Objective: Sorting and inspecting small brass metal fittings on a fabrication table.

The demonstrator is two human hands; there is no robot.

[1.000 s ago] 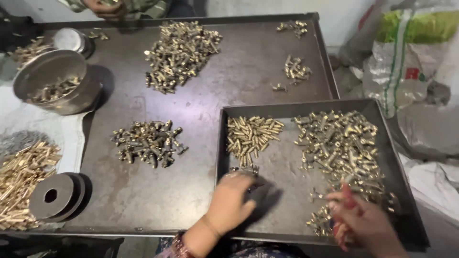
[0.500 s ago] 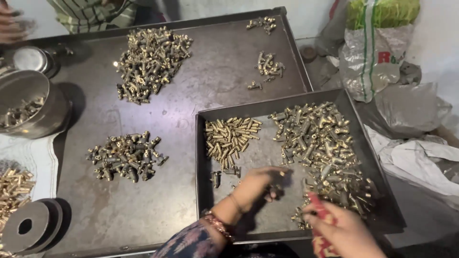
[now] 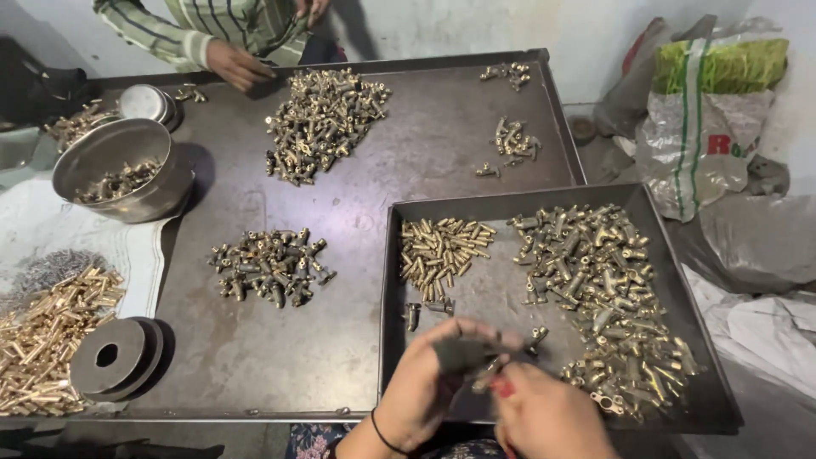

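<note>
— Where are the hands?

— Both meet at the near edge of the dark tray [image 3: 680,280]. The left hand [image 3: 429,387] and right hand [image 3: 544,416] are curled around a small brass fitting [image 3: 534,338]; the exact grip cannot be told.

— How far along does it look?

— Seemingly partway. A small neat pile of brass pins [image 3: 442,251] lies at the tray's far-left corner, while the large heap of brass fittings [image 3: 599,297] fills its right side.

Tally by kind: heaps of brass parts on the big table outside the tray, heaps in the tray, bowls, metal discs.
Heaps on big table: 4, e.g.
Heaps in tray: 2, e.g.
Steel bowl: 1
Metal discs: 2, stacked
Total: 9
</note>
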